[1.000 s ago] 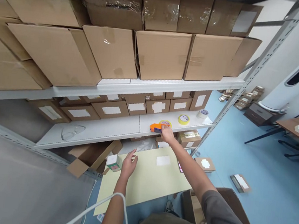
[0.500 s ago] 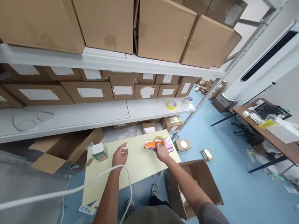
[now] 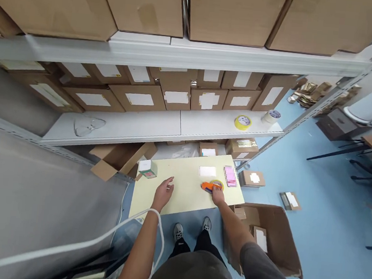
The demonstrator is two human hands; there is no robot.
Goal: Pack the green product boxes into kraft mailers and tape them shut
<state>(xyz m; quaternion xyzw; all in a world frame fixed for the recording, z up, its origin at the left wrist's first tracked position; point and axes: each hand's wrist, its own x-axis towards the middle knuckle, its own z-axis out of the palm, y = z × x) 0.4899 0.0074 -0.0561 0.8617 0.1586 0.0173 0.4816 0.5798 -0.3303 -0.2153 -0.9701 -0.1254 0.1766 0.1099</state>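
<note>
My right hand (image 3: 217,195) grips an orange tape dispenser (image 3: 208,187) with a yellow tape roll, low over the right part of the pale yellow table (image 3: 183,200). My left hand (image 3: 163,192) hovers over the table's left middle with fingers loosely spread, holding nothing. A small white and green box (image 3: 147,168) stands at the table's far left corner. A white label (image 3: 207,171) and a pink item (image 3: 230,176) lie just beyond the dispenser.
A metal shelf rack (image 3: 160,130) stands behind the table, with labelled cardboard boxes (image 3: 139,99), a yellow tape roll (image 3: 242,122) and a white roll (image 3: 271,116). An open carton (image 3: 264,234) sits on the blue floor at right. A white cable (image 3: 97,240) loops by my left arm.
My right hand took the orange dispenser off the shelf and brought it down to the table. My left hand stayed over the table. The view tilted downward.
</note>
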